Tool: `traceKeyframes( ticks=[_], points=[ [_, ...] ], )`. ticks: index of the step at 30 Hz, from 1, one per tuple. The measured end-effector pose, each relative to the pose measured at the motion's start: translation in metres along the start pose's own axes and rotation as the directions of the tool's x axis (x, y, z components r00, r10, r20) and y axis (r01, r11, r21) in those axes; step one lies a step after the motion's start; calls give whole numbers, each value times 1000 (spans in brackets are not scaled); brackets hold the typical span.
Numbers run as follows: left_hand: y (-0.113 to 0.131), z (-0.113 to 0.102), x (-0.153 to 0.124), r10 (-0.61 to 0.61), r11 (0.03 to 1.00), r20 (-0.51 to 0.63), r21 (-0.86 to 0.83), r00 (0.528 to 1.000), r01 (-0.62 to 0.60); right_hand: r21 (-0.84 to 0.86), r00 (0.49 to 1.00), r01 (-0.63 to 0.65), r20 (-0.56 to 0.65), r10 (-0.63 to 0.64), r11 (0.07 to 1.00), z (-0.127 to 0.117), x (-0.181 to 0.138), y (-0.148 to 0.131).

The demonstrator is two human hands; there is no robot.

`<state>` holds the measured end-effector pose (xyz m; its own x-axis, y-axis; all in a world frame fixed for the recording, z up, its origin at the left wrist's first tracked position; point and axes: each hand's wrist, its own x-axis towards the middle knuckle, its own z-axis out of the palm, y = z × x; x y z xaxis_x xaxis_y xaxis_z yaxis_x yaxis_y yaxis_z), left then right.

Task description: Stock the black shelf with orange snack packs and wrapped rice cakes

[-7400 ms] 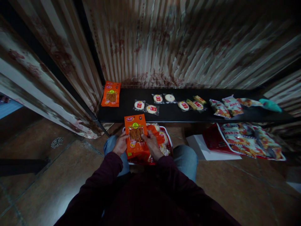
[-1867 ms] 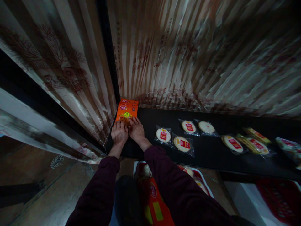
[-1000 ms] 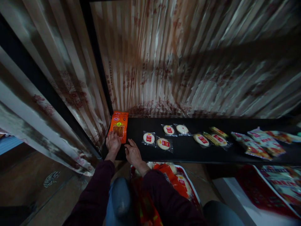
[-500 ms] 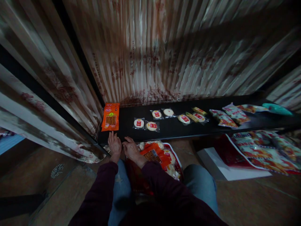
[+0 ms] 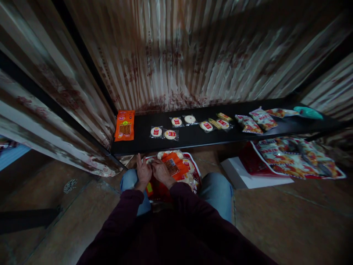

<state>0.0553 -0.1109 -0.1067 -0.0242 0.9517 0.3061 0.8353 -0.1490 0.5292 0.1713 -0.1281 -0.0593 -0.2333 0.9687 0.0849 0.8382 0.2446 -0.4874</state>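
My left hand (image 5: 143, 173) is over the left edge of the red box (image 5: 199, 170), its fingers stretched out and apart. My right hand (image 5: 162, 173) is beside it, fingers loosely bent and pointing left, close to the left thumb; I make out nothing held in either. In the box, between my knees, lie an orange snack packet (image 5: 174, 165) and several wrapped round white rice crackers (image 5: 190, 178). On the black shelf (image 5: 143, 146) ahead, orange packets (image 5: 124, 127) lie at the left end, with wrapped rice crackers (image 5: 171, 134) to their right.
Farther right on the shelf are small stick packets (image 5: 214, 123), printed snack bags (image 5: 263, 118) and a green packet (image 5: 308, 112). Below them a second red box of snack bags (image 5: 292, 158) leans on a white box (image 5: 249, 176). Black posts (image 5: 82, 55) and striped curtains (image 5: 176, 55) enclose the shelf.
Both hands have come back from the shelf's front edge, off the orange packets, to over the box. The view has shifted, so the shelf appears higher and farther left.
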Motion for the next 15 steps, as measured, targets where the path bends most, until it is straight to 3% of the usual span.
traceKeyframes(
  ticks=[6,11,15],
  points=[
    [-2,28,-54,-101,995,184,6,978,101,-21,995,-94,19,94,995,-6,-26,21],
    [-2,28,-71,-39,999,149,4,988,39,-50,998,-58,28,60,997,-7,-42,24],
    [0,24,-80,20,999,160,41,987,-26,-100,987,-162,-10,162,982,-6,-54,20]
  ],
)
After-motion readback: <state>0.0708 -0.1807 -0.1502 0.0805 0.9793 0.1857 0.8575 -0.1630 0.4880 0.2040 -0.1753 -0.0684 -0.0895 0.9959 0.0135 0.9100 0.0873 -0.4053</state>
